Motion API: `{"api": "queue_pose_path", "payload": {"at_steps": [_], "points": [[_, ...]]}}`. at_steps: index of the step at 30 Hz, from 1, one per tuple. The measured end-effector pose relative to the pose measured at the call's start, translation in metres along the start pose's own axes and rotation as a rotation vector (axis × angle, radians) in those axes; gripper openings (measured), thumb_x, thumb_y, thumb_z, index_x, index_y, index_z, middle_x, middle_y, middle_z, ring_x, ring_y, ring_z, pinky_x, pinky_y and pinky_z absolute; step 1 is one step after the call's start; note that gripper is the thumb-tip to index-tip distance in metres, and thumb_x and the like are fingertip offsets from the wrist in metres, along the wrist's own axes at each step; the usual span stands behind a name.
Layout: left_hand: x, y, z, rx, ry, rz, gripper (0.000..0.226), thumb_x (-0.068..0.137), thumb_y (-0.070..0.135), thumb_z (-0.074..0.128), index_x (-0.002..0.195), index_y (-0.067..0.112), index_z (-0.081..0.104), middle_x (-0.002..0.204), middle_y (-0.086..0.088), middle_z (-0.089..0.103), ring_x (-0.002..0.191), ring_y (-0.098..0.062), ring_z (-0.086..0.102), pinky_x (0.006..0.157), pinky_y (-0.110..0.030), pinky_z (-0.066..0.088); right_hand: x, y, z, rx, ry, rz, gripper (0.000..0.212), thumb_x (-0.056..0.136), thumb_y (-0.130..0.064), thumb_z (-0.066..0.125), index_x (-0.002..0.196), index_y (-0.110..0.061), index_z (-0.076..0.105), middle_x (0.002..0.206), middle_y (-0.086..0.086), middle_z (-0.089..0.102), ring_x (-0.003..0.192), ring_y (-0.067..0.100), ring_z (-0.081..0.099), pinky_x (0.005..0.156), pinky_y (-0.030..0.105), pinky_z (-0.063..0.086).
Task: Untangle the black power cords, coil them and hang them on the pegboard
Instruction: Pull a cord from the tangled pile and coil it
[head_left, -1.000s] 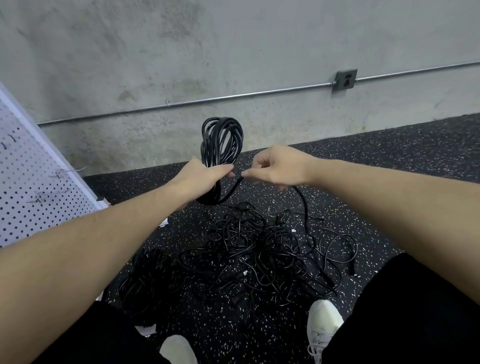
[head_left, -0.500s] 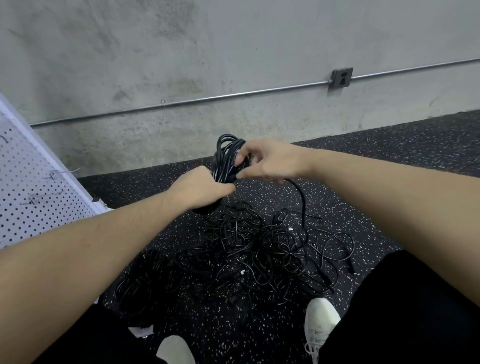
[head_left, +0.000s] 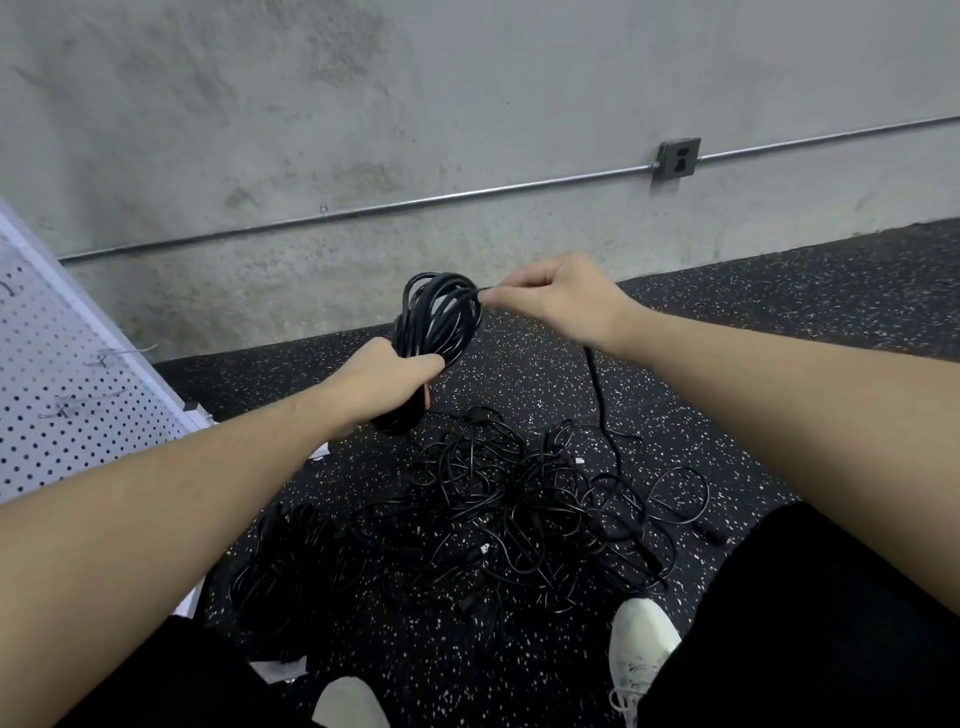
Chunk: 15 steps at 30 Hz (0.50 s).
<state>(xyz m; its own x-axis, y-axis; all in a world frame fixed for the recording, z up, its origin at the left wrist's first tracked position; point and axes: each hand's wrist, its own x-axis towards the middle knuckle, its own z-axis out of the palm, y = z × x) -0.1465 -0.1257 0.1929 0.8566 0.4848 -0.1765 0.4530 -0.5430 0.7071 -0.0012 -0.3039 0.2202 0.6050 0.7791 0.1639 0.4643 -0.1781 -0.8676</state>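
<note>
above floor tangle (head_left: 524, 509): left hand (head_left: 387, 376) grip clenched round one coil (head_left: 439, 322); right hand (head_left: 556, 299) pinching its strand.

Floor btwn the feet taken up by tangled cords (head_left: 524, 514), loops spreading twd the white shoe (head_left: 641, 644) at R. Second dark cord heap (head_left: 291, 566) at L, near the pegboard (head_left: 57, 395) edge – passage there narrow. Pegboard leans in from L w/ wire hooks (head_left: 117, 353) sticking out – snag risk. Speckled floor (head_left: 805, 312) open to R and back to the concrete wall (head_left: 467, 104). Conduit (head_left: 415, 200) and outlet box (head_left: 678, 158) on wall, low.
</note>
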Motion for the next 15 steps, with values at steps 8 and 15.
{"api": "queue_pose_path", "payload": {"at_steps": [8,15], "points": [[-0.005,0.015,0.01,-0.118,-0.009,0.118,0.042,0.091,0.027,0.057,0.054,0.013,0.067,0.06,0.001,0.067,0.067,-0.018,0.059,0.071,-0.031,0.043,0.008,-0.004,0.018,0.156,0.334,0.033,0.047,0.082,-0.05,0.08,0.075,-0.019,0.044,0.065,-0.002,0.049,0.051,0.007,0.043,0.052,0.028,0.04],[-0.014,0.033,0.021,-0.309,-0.06,0.187,0.031,0.084,0.035,0.057,0.079,0.011,0.076,0.061,0.008,0.067,0.057,-0.005,0.058,0.067,-0.029,0.042,0.012,-0.013,0.03,0.579,0.232,0.267,0.064,0.081,-0.052,0.079,0.122,-0.026,0.037,0.099,0.014,0.075,0.072,0.022,0.07,0.064,0.037,0.057]]}}
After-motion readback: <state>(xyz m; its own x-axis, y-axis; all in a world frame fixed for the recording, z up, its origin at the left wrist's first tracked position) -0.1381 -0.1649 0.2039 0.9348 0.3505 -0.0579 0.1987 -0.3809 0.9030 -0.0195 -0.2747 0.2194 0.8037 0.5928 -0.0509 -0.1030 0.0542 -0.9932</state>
